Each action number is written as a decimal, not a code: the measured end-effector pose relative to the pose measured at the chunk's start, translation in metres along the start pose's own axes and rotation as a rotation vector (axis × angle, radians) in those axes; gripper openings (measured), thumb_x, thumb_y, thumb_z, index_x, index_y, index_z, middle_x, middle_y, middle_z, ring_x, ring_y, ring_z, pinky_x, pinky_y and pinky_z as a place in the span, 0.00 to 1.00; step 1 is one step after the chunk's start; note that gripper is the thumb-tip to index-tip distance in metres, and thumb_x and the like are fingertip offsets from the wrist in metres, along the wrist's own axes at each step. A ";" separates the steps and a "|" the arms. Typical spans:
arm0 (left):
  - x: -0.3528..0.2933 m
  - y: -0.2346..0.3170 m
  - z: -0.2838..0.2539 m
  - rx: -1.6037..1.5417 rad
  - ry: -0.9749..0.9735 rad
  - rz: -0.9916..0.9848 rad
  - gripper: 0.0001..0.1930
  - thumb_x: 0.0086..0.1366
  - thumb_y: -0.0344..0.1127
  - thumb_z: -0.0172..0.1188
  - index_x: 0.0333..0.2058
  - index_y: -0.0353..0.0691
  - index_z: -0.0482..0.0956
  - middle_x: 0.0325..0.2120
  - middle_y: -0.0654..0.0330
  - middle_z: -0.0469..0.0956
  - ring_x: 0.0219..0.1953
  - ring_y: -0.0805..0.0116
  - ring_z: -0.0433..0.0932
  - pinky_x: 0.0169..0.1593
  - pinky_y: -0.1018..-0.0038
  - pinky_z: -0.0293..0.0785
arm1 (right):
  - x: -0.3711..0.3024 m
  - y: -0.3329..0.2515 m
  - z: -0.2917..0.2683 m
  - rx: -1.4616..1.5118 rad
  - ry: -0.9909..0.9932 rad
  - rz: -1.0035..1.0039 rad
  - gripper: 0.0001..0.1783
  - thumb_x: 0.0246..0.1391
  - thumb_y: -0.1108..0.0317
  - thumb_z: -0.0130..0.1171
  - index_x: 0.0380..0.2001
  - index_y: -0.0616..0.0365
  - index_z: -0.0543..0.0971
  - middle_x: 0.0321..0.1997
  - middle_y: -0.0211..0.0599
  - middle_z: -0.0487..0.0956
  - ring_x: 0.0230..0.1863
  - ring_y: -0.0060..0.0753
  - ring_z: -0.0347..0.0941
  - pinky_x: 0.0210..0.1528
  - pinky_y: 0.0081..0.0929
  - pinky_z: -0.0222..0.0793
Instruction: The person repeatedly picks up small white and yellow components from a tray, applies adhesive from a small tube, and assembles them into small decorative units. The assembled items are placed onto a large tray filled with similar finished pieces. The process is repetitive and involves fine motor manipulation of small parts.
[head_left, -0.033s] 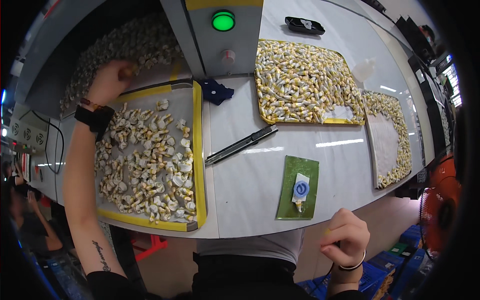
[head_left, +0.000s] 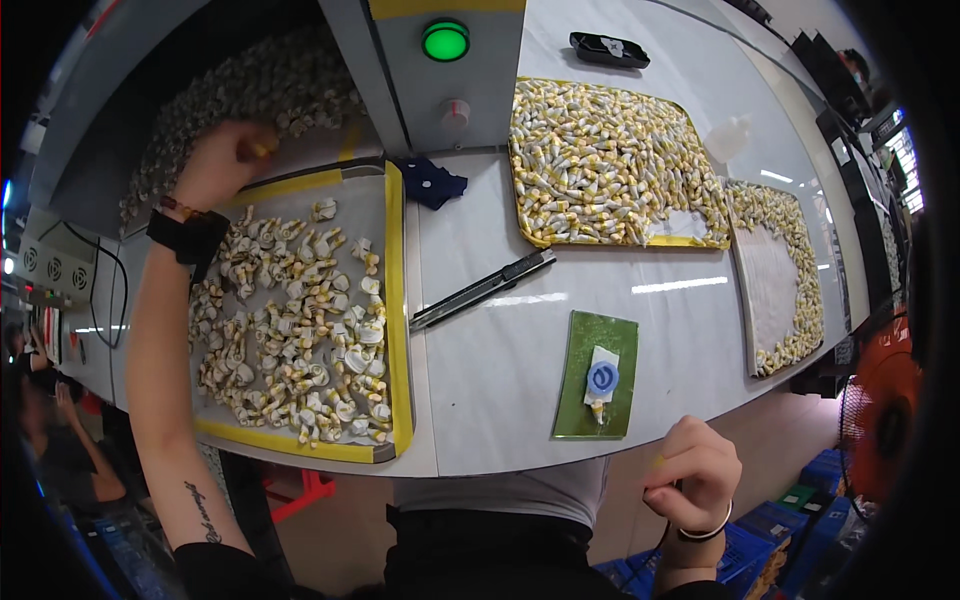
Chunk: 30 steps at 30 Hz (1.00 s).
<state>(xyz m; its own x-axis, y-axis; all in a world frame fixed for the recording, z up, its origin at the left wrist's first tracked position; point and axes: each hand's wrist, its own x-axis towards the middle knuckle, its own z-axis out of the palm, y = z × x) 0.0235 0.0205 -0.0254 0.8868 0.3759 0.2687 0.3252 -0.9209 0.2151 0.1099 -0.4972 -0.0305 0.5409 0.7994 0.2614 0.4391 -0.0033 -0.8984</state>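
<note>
At far left, holding left hand (head_left: 220,160) curled by pale pile (head_left: 295,105); at near right, holding right hand (head_left: 697,474) loosely closed, with contents of both unclear.

white light is falling brightly on the table (head_left: 500,400) right of the grey post (head_left: 450,85), and pale glare is streaking below and right of that post. left of it, heaped pieces (head_left: 255,90) are lying in deep shadow, where the left hand (head_left: 220,158) is looking dim. on the post, a green lamp (head_left: 445,41) is glowing. far right of it, an orange fan (head_left: 885,410) is appearing blurry, and straight edges are bending toward a black rim.
</note>
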 end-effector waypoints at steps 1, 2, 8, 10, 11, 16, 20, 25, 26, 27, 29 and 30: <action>0.000 0.010 -0.003 -0.023 -0.045 -0.020 0.15 0.48 0.24 0.58 0.38 0.36 0.78 0.30 0.54 0.77 0.30 0.64 0.77 0.36 0.72 0.72 | -0.003 0.002 -0.001 0.001 0.022 0.012 0.09 0.31 0.76 0.67 0.23 0.57 0.80 0.20 0.30 0.73 0.21 0.25 0.66 0.22 0.21 0.58; 0.001 0.016 -0.004 -0.045 -0.089 -0.040 0.15 0.48 0.24 0.58 0.38 0.36 0.78 0.30 0.54 0.77 0.30 0.64 0.77 0.36 0.72 0.72 | -0.006 0.004 -0.002 0.002 0.044 0.023 0.09 0.32 0.76 0.67 0.23 0.57 0.80 0.20 0.30 0.73 0.21 0.25 0.65 0.22 0.21 0.58; 0.009 -0.013 -0.002 0.020 0.000 0.089 0.14 0.48 0.26 0.60 0.38 0.37 0.78 0.29 0.54 0.77 0.31 0.63 0.76 0.37 0.70 0.72 | -0.007 0.005 -0.002 -0.011 0.080 0.015 0.08 0.32 0.76 0.66 0.23 0.58 0.79 0.19 0.29 0.73 0.20 0.24 0.64 0.21 0.20 0.57; 0.009 -0.013 -0.001 0.007 -0.006 0.068 0.14 0.49 0.27 0.60 0.38 0.37 0.78 0.29 0.54 0.77 0.31 0.62 0.77 0.38 0.70 0.72 | -0.004 0.005 -0.001 -0.012 0.074 0.005 0.08 0.32 0.76 0.66 0.23 0.58 0.79 0.19 0.30 0.73 0.21 0.24 0.64 0.21 0.20 0.57; 0.009 -0.010 0.000 -0.001 -0.009 0.057 0.14 0.49 0.27 0.60 0.38 0.37 0.78 0.29 0.54 0.77 0.31 0.62 0.77 0.38 0.69 0.72 | -0.003 0.004 0.000 -0.015 0.068 0.000 0.08 0.32 0.76 0.66 0.23 0.58 0.79 0.19 0.30 0.73 0.21 0.24 0.65 0.21 0.20 0.57; 0.011 0.000 -0.002 0.041 -0.022 0.024 0.14 0.50 0.33 0.62 0.37 0.35 0.78 0.29 0.54 0.78 0.30 0.64 0.76 0.37 0.71 0.72 | 0.002 0.004 0.000 -0.029 0.033 -0.029 0.09 0.32 0.77 0.66 0.23 0.58 0.79 0.19 0.30 0.73 0.21 0.24 0.66 0.22 0.20 0.59; 0.017 -0.004 -0.005 -0.154 -0.193 -0.134 0.14 0.53 0.36 0.61 0.37 0.34 0.78 0.27 0.55 0.78 0.30 0.67 0.76 0.35 0.72 0.71 | 0.002 0.004 -0.001 -0.038 0.031 -0.012 0.08 0.32 0.77 0.66 0.22 0.58 0.79 0.19 0.30 0.74 0.21 0.24 0.66 0.22 0.19 0.59; 0.011 -0.020 -0.005 -0.207 -0.061 -0.093 0.11 0.56 0.31 0.58 0.39 0.35 0.78 0.32 0.55 0.78 0.34 0.66 0.77 0.38 0.72 0.72 | -0.003 0.006 -0.006 -0.057 0.068 0.008 0.07 0.33 0.76 0.65 0.22 0.58 0.79 0.19 0.29 0.75 0.20 0.24 0.66 0.21 0.19 0.59; 0.008 -0.021 -0.006 -0.196 -0.017 -0.050 0.11 0.56 0.30 0.58 0.39 0.35 0.78 0.33 0.55 0.78 0.35 0.66 0.77 0.39 0.72 0.72 | -0.004 0.006 -0.007 -0.059 0.075 0.009 0.06 0.34 0.76 0.64 0.22 0.58 0.79 0.19 0.29 0.75 0.20 0.24 0.66 0.21 0.19 0.59; 0.007 -0.023 -0.006 -0.179 -0.074 -0.029 0.11 0.56 0.29 0.58 0.39 0.36 0.78 0.35 0.54 0.77 0.37 0.65 0.76 0.41 0.72 0.72 | -0.004 0.006 -0.008 -0.061 0.083 0.011 0.06 0.34 0.75 0.64 0.21 0.58 0.79 0.19 0.29 0.75 0.20 0.24 0.66 0.21 0.19 0.58; 0.005 -0.024 -0.010 -0.140 -0.187 0.013 0.12 0.55 0.28 0.58 0.40 0.36 0.78 0.37 0.53 0.76 0.41 0.63 0.76 0.43 0.72 0.71 | -0.005 0.007 -0.009 -0.054 0.089 0.014 0.06 0.34 0.75 0.64 0.21 0.58 0.79 0.19 0.29 0.76 0.20 0.24 0.66 0.21 0.20 0.58; 0.004 -0.021 -0.011 -0.136 -0.196 -0.014 0.13 0.54 0.29 0.60 0.40 0.36 0.78 0.37 0.53 0.76 0.42 0.63 0.75 0.44 0.72 0.71 | -0.006 0.008 -0.009 -0.050 0.092 0.015 0.06 0.34 0.75 0.64 0.22 0.58 0.79 0.19 0.29 0.76 0.20 0.24 0.66 0.21 0.20 0.58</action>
<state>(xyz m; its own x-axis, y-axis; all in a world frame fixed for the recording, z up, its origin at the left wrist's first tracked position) 0.0163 0.0429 -0.0183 0.9337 0.3488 0.0808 0.3019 -0.8884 0.3458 0.1164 -0.5069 -0.0357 0.6105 0.7403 0.2815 0.4642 -0.0465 -0.8845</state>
